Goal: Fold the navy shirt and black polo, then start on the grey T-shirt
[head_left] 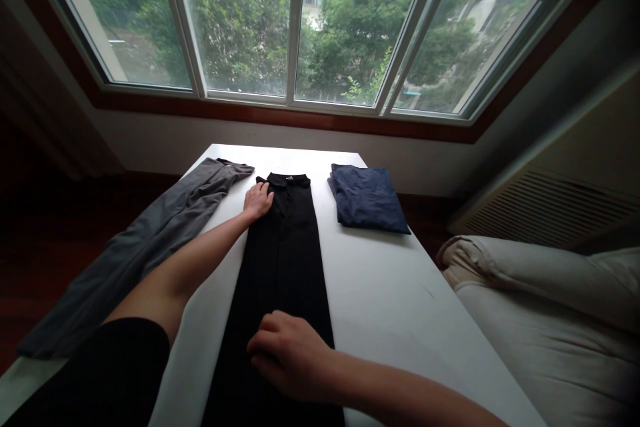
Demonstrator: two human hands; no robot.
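On a white table (390, 287) below a window (295, 33), black trousers (290, 253) lie lengthwise, with the waistband (300, 180) toward the far end and the lower part running out of view at the near side. The two hands are apart. The left hand (259, 200) rests palm down at the left edge of the cloth, just below the waistband; whether it pinches the fabric cannot be told. The right hand (295, 355), fingers curled, is over the middle of the trousers (contact with the cloth is not clear).

Likely faults: uneven pressure or a sideways pull by either hand could skew the legs and set creases, since the smooth tabletop probably offers little grip. Gray trousers (165, 220) lie along the left edge of the table, beyond the left forearm; a sweep of that arm could drag them off. At the right edge, a folded navy garment (370, 197) has one corner at the brink (a grayish layer shows beneath it), so a knock could tip the pile toward the sofa (540, 340).

Containers: no box or basket is seen; the table alone bears the clothes.
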